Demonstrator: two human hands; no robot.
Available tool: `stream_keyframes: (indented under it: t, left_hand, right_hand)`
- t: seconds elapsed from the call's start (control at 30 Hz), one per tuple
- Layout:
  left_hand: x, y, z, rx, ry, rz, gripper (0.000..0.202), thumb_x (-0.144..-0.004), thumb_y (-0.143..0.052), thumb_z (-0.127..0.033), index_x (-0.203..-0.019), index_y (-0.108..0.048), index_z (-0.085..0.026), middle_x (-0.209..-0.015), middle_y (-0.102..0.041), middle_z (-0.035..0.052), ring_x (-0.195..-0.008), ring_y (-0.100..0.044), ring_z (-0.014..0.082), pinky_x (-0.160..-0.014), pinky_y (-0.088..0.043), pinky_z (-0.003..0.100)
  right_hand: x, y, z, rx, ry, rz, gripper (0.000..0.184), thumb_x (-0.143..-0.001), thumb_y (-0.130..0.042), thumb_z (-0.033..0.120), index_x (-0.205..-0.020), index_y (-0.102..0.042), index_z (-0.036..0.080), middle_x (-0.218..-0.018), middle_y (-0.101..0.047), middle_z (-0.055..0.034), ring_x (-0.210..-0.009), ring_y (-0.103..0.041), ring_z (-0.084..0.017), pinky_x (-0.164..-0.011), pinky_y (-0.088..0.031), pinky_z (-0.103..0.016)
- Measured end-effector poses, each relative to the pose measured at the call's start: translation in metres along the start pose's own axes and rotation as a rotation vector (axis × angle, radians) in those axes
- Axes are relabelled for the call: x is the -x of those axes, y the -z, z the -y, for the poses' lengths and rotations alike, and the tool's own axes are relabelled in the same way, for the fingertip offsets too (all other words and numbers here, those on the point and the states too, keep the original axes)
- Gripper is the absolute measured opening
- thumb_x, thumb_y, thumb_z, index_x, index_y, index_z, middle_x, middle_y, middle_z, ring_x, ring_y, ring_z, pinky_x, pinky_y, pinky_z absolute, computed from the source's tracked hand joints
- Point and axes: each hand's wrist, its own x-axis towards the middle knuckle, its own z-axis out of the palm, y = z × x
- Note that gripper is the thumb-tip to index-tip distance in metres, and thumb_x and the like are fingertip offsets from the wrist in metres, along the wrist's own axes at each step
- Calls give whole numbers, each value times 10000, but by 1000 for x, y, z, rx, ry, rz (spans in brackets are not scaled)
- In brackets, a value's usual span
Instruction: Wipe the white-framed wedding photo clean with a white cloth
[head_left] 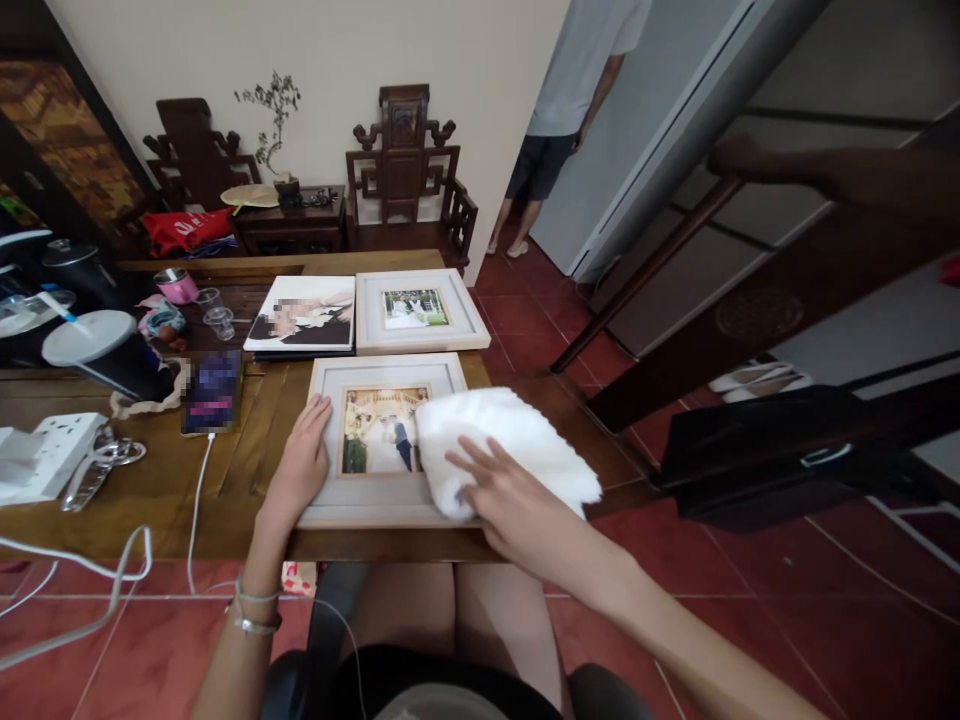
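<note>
A pale wooden picture frame (386,508) lies flat near the table's front edge, with a photo of an arched scene inside. My left hand (304,455) grips its left side, fingers along the border. Over the frame's right part spreads a fluffy white cloth (525,430), hanging past the table's right end. My right hand (499,495) holds this cloth from above, pressing it to the frame; two fingers are stretched out and the thumb is partly hidden. The cloth covers the frame's right side and the photo's right edge.
Behind lie a second framed photo (472,325) and a photo album (300,340). To the left are a phone (212,390) on a cable, a lidded cup (112,350), a power strip (64,455) and a clear hair clip (101,468). A person (574,100) stands beyond the table.
</note>
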Motion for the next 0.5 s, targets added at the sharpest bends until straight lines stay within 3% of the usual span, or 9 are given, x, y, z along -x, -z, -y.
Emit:
stream_keyframes:
  t: [0.1,0.2,0.27,0.37,0.43,0.5]
  left_hand:
    - [0,-2,2,-7,-2,18,494,-868,-335,-64,-1332,-501,-56,-1418,-485,191,-1403,-337,247,-1159,-300,479]
    - [1,-3,1,-6,14,12,467,-894,-352,-106,-1335,-501,-69,-1426,-477,186,-1404,-334,247,-1158,-298,482]
    - [1,-3,0,-7,26,10,457,-909,-353,-126,-1339,-497,-79,-1431,-474,177,-1404,-335,242,-1156,-300,483]
    - [1,-3,-3,-13,34,8,446,-924,-341,-146,-1333,-501,-66,-1424,-481,181,-1400,-342,240,-1152,-310,473]
    - [1,-2,-4,-18,30,1,439,-925,-340,-152,-1316,-517,-58,-1408,-496,188,-1393,-354,246,-1150,-314,472]
    - [0,-1,-5,-20,20,-8,436,-918,-347,-148,-1306,-528,-67,-1395,-509,188,-1386,-366,252,-1148,-316,479]
  right_hand:
    - [33,27,12,-199,55,81,421,-647,-437,-46,-872,-693,201,-1368,-558,-59,-1328,-429,-225,-1067,-391,-380]
    - [35,58,14,-209,5,-7,452,-658,-404,-50,-874,-694,221,-1376,-552,-33,-1230,-537,-218,-974,-486,-348]
    - [17,71,9,-114,-49,-169,438,-672,-394,-52,-867,-699,196,-1395,-529,-61,-1236,-533,-250,-976,-496,-391]
    - [-28,71,-5,56,-95,-346,408,-692,-398,-65,-871,-711,128,-1457,-447,-130,-1355,-384,-312,-1049,-436,-473]
    - [-61,60,-16,164,-114,-344,385,-713,-427,-63,-891,-725,104,-1478,-411,-158,-1395,-292,-352,-1105,-339,-541]
    - [-90,45,-25,235,-137,-258,372,-735,-482,-40,-974,-729,102,-1490,-387,-172,-1398,-270,-379,-1122,-274,-576]
